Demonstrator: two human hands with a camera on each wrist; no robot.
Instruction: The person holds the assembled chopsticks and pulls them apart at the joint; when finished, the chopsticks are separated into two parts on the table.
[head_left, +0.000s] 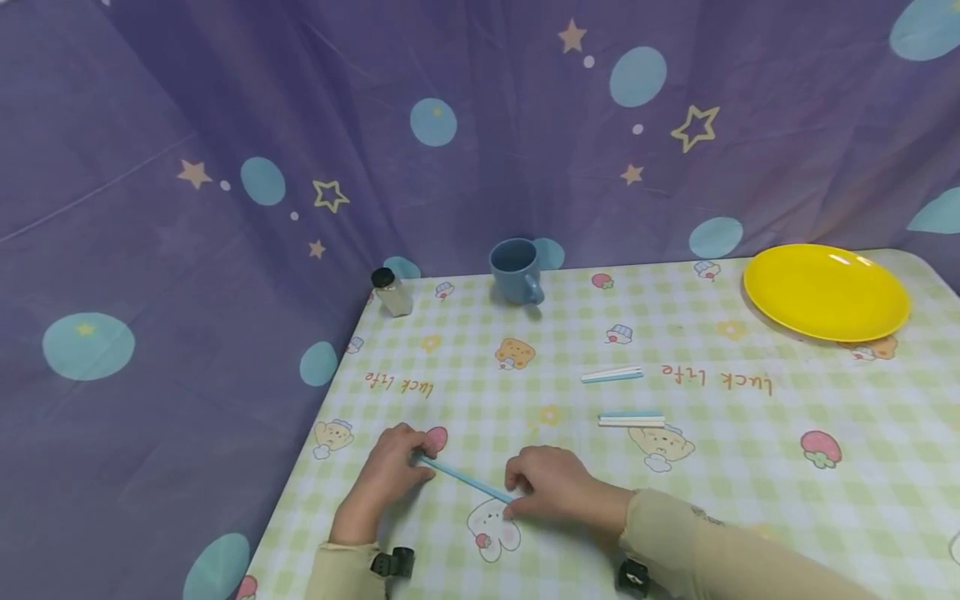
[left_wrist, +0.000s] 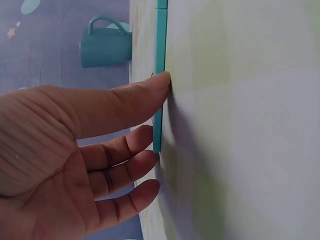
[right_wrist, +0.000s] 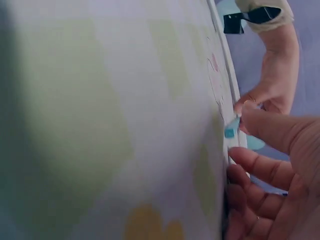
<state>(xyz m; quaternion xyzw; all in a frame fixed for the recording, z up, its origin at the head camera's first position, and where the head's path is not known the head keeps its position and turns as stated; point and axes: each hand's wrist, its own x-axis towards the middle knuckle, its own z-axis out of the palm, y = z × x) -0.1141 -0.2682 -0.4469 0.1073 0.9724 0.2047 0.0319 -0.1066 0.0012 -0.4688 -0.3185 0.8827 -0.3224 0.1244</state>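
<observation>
A slim light-blue chopstick (head_left: 468, 481) lies slantwise between the two hands, low over the tablecloth. At its left end my left hand (head_left: 393, 465) pinches it between thumb and fingers. In the left wrist view a seam crosses the blue chopstick (left_wrist: 160, 35), and its near end extends past the thumb. My right hand (head_left: 558, 483) is at the other end, thumb and forefinger apart around the tip. The right wrist view shows that blue tip close to the thumb (right_wrist: 260, 120); whether the thumb touches it I cannot tell.
Two pairs of short white and blue sticks, an upper pair (head_left: 612, 375) and a lower pair (head_left: 632, 419), lie right of centre. At the back stand a black-capped jar (head_left: 393, 293), a blue mug (head_left: 516, 273) and a yellow plate (head_left: 825, 292). A purple curtain (head_left: 480, 183) hangs behind.
</observation>
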